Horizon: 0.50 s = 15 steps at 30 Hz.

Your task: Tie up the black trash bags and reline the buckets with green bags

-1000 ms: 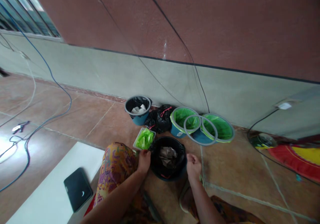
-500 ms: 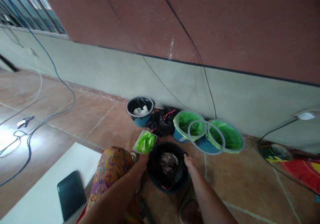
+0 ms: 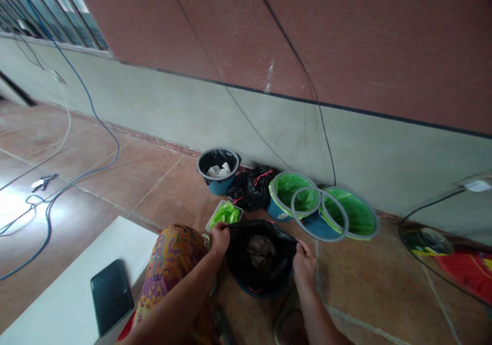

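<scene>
A blue bin (image 3: 261,286) stands on the tiled floor in front of me, lined with a black bag (image 3: 246,263) that holds crumpled paper (image 3: 259,245). My left hand (image 3: 220,236) grips the bag's edge on the left side, fingers closed on it. My right hand (image 3: 304,263) pinches the bag's edge on the right side. The bag's rim is lifted above the bin's rim between the two hands.
Along the wall stand another black-lined bin (image 3: 218,169) with paper, a tied black bag (image 3: 251,187), two green-lined bins (image 3: 294,196) (image 3: 351,216) and a loose grey ring (image 3: 319,214). A tray of green bags (image 3: 226,214) lies near my left hand. A dark tablet (image 3: 110,296) lies on a white board; cables run over the floor at left.
Both hands have closed on the black bag's edges and raised them above the bin's rim. The camera has shifted slightly.
</scene>
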{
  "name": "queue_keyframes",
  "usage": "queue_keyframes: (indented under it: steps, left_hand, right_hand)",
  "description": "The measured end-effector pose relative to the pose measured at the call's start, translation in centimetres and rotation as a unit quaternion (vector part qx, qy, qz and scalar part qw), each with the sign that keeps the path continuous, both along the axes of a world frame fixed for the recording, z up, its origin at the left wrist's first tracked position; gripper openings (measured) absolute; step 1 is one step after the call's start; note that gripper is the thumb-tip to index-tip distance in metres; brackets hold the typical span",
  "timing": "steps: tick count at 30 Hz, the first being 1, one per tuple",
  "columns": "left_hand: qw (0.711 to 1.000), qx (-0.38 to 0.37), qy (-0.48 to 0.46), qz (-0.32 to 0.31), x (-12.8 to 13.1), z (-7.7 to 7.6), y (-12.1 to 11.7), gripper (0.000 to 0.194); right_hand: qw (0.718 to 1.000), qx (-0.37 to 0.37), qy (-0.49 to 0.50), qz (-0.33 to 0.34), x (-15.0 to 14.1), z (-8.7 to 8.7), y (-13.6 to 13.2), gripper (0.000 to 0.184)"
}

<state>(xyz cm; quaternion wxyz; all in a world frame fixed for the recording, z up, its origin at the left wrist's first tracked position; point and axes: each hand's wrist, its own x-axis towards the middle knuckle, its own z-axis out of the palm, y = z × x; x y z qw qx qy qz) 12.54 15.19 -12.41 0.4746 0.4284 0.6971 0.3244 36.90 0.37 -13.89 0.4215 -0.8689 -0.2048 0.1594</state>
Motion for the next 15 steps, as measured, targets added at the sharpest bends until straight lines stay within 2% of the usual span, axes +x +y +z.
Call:
queue_keyframes:
  steps: [2,4,7,10,13,15]
  left_hand:
    - [1.000,0.002,0.014,-0.008,-0.4,0.2,-0.3,0.020]
    - [0.998,-0.013,0.041,-0.034,-0.3,0.6,-0.1,0.029]
    - [0.981,-0.059,0.113,-0.145,0.9,1.5,0.9,0.040]
    - [0.951,-0.085,0.163,-0.250,2.3,2.7,2.3,0.025]
    - [0.923,-0.063,0.185,-0.331,2.9,3.9,3.3,0.003]
    - [0.921,-0.021,0.182,-0.343,2.7,4.7,3.5,0.012]
  right_hand:
    - [0.999,0.015,0.033,-0.030,0.4,0.4,-0.2,0.052]
    - [0.998,-0.005,0.050,-0.028,0.9,1.0,0.4,0.059]
    - [0.990,-0.125,0.030,0.061,1.4,1.9,2.5,0.068]
    - [0.964,-0.223,-0.003,0.147,1.4,2.9,4.4,0.051]
    - [0.959,-0.232,-0.011,0.163,1.2,3.7,5.2,0.031]
    - [0.968,-0.204,-0.011,0.147,1.3,4.1,4.8,0.029]
